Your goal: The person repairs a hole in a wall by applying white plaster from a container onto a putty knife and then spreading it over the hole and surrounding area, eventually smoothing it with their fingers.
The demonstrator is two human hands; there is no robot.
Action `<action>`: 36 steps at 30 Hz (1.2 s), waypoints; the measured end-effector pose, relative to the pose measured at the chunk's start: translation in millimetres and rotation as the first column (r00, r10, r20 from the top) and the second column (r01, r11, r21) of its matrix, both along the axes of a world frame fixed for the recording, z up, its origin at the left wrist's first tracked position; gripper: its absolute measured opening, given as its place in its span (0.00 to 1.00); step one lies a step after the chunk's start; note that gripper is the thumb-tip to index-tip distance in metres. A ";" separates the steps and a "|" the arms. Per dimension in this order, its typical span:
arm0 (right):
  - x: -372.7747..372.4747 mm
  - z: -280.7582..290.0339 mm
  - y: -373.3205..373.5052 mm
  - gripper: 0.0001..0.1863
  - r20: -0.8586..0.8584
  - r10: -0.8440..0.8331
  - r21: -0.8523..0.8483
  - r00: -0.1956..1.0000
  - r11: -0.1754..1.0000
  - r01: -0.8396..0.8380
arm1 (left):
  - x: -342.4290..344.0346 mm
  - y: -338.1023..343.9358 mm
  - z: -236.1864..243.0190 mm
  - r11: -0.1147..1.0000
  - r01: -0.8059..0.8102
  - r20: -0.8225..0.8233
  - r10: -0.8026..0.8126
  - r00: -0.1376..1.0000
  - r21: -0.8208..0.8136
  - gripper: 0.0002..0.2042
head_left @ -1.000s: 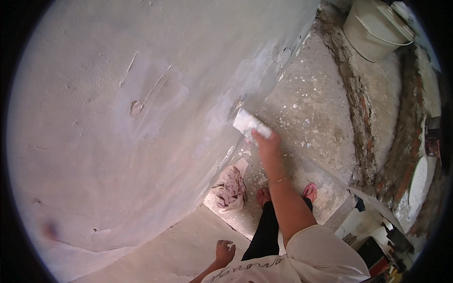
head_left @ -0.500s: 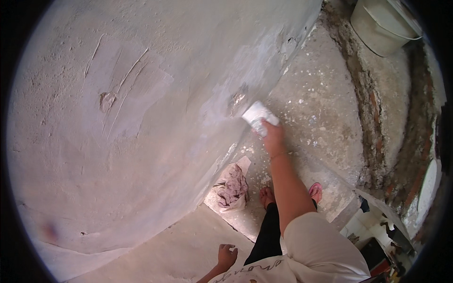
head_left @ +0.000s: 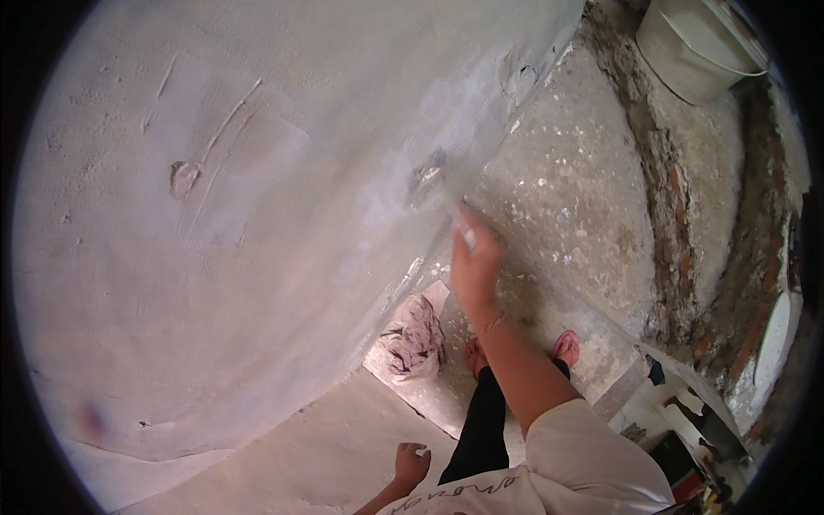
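My right hand [head_left: 476, 262] is raised to the plastered wall [head_left: 283, 283], just below a rough grey-white patch [head_left: 427, 174]. Its fingers are closed on a flat white scraper, turned nearly edge-on and blurred, so that only a pale bit [head_left: 469, 239] shows between them. Whether the scraper touches the wall I cannot tell. Low in the picture, my left hand [head_left: 413, 462] hangs in front of the wall with loosely curled fingers and a gap by the thumb; nothing shows in it.
A crumpled, stained pinkish bag or cloth [head_left: 414, 339] lies at the wall's foot, left of my feet. At the upper right a pale bucket [head_left: 691, 56] stands beyond a broken channel [head_left: 661, 180] in the speckled floor [head_left: 566, 163]. Assorted objects [head_left: 678, 451] lie at lower right.
My right hand has moved a little left and toward me, and has turned, so the scraper's broad white face no longer shows. My left hand has hardly moved.
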State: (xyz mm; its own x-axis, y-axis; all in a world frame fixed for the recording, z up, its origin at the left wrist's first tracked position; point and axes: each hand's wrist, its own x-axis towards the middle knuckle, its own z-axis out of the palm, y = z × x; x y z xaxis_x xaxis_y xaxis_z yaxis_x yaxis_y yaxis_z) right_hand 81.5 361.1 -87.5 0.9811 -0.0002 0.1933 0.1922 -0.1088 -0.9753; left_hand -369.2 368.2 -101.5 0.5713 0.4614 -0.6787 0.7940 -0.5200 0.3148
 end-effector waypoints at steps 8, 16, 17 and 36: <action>1.8 10.0 65.1 0.26 0.160 -0.052 -0.085 0.986 0.994 0.066 | 10.8 -7.9 -6.2 0.996 -0.084 -0.071 0.084 0.994 -0.007 0.11; 17.1 18.3 -16.7 0.11 -0.528 0.395 0.448 0.752 0.881 -0.148 | 3.0 -5.7 -8.0 0.998 -0.068 -0.024 0.068 0.997 -0.006 0.10; 31.8 20.3 -20.7 0.11 -0.461 0.456 0.591 0.761 0.798 -0.120 | 4.2 -4.9 -10.2 0.997 -0.079 -0.023 0.078 0.997 -0.018 0.10; 22.6 -20.1 49.0 0.12 0.074 -0.161 0.149 0.984 0.978 0.148 | 2.8 -9.8 -22.5 0.992 -0.121 -0.022 0.121 0.992 -0.025 0.10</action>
State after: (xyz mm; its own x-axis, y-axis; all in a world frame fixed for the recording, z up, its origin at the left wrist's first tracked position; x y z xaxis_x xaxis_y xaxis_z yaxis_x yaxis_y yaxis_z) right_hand 104.1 410.1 -107.6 0.9469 -0.1840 0.2637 0.2674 -0.0047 -0.9636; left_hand -366.4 358.4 -124.0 0.4984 0.5082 -0.7023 0.8569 -0.4118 0.3101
